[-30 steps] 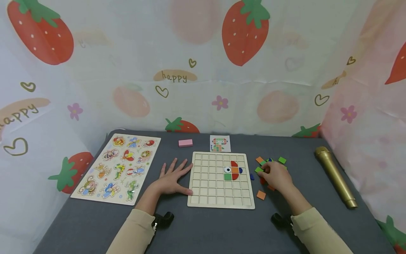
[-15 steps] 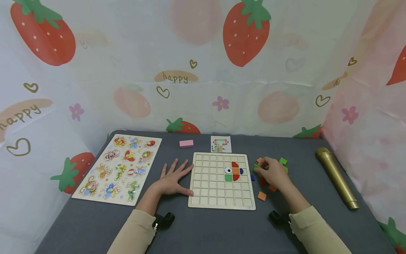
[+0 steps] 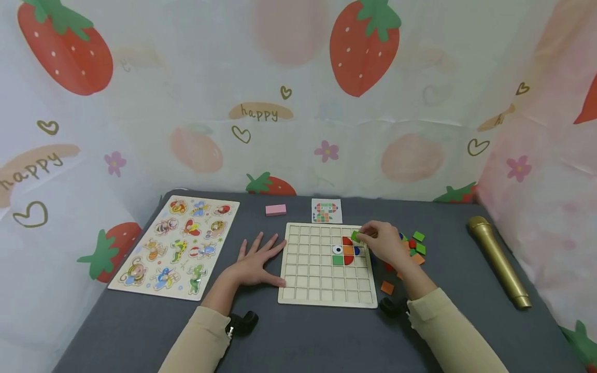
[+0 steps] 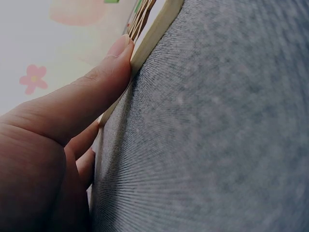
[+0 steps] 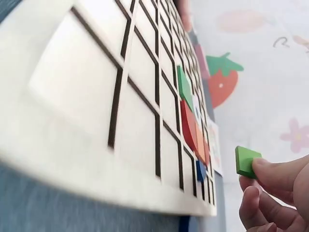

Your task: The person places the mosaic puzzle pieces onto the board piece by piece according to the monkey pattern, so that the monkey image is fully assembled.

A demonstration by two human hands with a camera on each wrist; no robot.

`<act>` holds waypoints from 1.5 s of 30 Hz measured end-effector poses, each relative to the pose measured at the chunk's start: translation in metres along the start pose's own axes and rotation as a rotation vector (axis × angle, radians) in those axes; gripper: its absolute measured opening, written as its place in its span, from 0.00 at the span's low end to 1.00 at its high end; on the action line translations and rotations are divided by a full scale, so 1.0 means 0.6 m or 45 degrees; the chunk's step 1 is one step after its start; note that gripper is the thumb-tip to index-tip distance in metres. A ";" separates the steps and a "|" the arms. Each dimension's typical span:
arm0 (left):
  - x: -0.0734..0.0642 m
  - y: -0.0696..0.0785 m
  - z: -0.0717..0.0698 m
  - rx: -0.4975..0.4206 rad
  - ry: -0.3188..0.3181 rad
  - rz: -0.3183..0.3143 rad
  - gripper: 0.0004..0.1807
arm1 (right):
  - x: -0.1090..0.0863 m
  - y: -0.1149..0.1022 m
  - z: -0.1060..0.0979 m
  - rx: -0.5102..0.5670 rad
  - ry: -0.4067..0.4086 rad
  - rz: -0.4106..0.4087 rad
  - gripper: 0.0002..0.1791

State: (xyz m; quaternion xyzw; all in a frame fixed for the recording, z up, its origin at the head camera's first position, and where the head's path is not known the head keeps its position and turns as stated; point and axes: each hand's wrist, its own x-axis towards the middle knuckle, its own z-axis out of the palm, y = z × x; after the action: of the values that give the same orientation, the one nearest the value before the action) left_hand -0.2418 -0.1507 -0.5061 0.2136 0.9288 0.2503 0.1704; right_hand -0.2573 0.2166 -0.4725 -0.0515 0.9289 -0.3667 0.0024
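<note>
A wooden grid board (image 3: 308, 285) lies mid-table, with red, orange, green, blue and eye-patterned pieces set in its right part. Between thumb and fingers my right hand (image 3: 384, 243) pinches a green square tile (image 5: 245, 161), held over the board's upper right, by the red piece (image 3: 347, 241). In the right wrist view the tile is tilted and apart from the board. My left hand (image 3: 254, 267) has its fingers spread at the board's left edge; in the left wrist view the thumb (image 4: 118, 55) touches that edge.
Loose coloured tiles (image 3: 418, 237) lie right of the board, partly behind my right hand. A pattern card (image 3: 326, 211) and a pink block (image 3: 275, 210) sit behind the board. An insect puzzle board (image 3: 174, 248) lies left; a gold microphone (image 3: 499, 261) lies right.
My right hand has moved left from the loose tiles to above the board, carrying the green tile. The left hand stays at the board's left edge.
</note>
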 end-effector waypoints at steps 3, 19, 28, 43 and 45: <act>0.002 0.002 -0.003 0.001 0.008 0.001 0.61 | 0.011 -0.006 0.009 0.017 -0.015 0.000 0.10; 0.003 0.000 0.001 0.017 0.010 0.002 0.61 | 0.056 -0.025 0.057 0.023 -0.164 0.010 0.06; 0.000 0.003 -0.001 0.007 0.015 0.010 0.60 | 0.058 -0.033 0.064 -0.137 -0.217 0.014 0.06; 0.001 0.001 -0.002 0.007 0.008 0.014 0.61 | 0.035 0.013 0.000 -0.063 -0.056 -0.004 0.12; 0.001 0.001 -0.002 0.005 0.009 0.016 0.61 | 0.032 0.023 -0.012 -0.065 -0.024 0.016 0.13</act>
State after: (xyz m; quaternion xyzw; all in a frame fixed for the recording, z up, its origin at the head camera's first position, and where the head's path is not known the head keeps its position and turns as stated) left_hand -0.2425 -0.1504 -0.5050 0.2190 0.9286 0.2502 0.1650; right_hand -0.2780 0.2296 -0.4763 -0.0492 0.9383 -0.3422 0.0121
